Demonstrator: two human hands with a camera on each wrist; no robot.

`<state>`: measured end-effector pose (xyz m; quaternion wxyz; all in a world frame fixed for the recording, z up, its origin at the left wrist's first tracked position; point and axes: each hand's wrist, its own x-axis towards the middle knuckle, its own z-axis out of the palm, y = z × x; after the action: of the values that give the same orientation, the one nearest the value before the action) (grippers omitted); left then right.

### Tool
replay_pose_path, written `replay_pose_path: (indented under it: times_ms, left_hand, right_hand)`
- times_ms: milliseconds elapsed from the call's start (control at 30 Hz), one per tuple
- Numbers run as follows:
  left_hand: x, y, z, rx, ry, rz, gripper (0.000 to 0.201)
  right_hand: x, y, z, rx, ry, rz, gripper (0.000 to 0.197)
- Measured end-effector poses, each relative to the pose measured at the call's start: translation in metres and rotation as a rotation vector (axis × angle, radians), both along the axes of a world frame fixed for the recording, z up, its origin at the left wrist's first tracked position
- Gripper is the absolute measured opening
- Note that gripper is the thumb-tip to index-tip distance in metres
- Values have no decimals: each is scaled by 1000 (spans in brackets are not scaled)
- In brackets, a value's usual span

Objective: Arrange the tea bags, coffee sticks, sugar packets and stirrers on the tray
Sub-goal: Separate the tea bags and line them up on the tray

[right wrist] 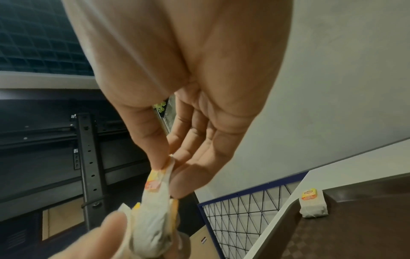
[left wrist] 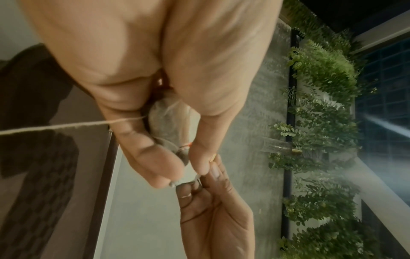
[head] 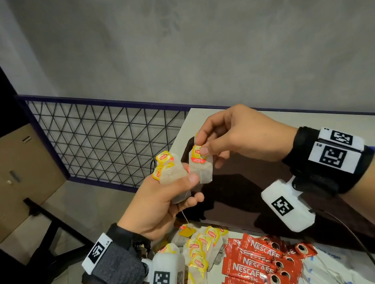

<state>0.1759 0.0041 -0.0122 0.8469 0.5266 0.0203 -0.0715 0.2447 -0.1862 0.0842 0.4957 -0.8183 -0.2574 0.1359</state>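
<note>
My left hand (head: 188, 185) grips a small bunch of Lipton tea bags (head: 170, 171) above the dark brown tray (head: 245, 182). Thumb and forefinger of my right hand (head: 204, 146) pinch the top of one more tea bag (head: 202, 166), right beside that bunch. In the right wrist view this pinched tea bag (right wrist: 155, 205) touches the bunch, and a single tea bag (right wrist: 312, 205) stands at the tray's (right wrist: 366, 227) far left corner. A tag string (left wrist: 66, 125) hangs from the left hand's (left wrist: 177, 157) tea bags (left wrist: 168, 122).
On the white table (head: 343, 111) near me lie a pile of tea bags (head: 201, 246), red Nescafe sticks (head: 256, 268) and white sugar packets (head: 328, 273). A wire-mesh panel (head: 111, 141) borders the table's left side. A cable (head: 365, 252) crosses the tray's near right.
</note>
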Motion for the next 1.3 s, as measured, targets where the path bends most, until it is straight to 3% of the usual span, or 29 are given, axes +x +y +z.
replay_pose_path:
  times_ms: [133, 433, 733, 833, 967, 1133, 1300]
  left_hand:
    - [2, -1, -3, 58, 8, 14, 52]
    - [3, 2, -4, 88, 54, 56, 20]
    - [3, 5, -6, 75, 129, -12, 35]
    - [4, 7, -4, 57, 112, 6, 48]
    - [5, 9, -2, 20, 79, 25, 48]
    - [6, 12, -3, 31, 79, 24, 45]
    - [6, 10, -3, 35, 70, 7, 47]
  right_hand:
    - [2, 0, 2, 15, -4, 27, 12]
    - [35, 5, -1, -36, -56, -80, 12]
    - [133, 10, -40, -281, -213, -367, 15]
    - [146, 14, -51, -396, -168, -343, 16]
    - [159, 25, -60, -319, 2, -262, 12]
    - [180, 37, -72, -491, -31, -260, 17]
    - [195, 41, -83, -527, -63, -290, 18]
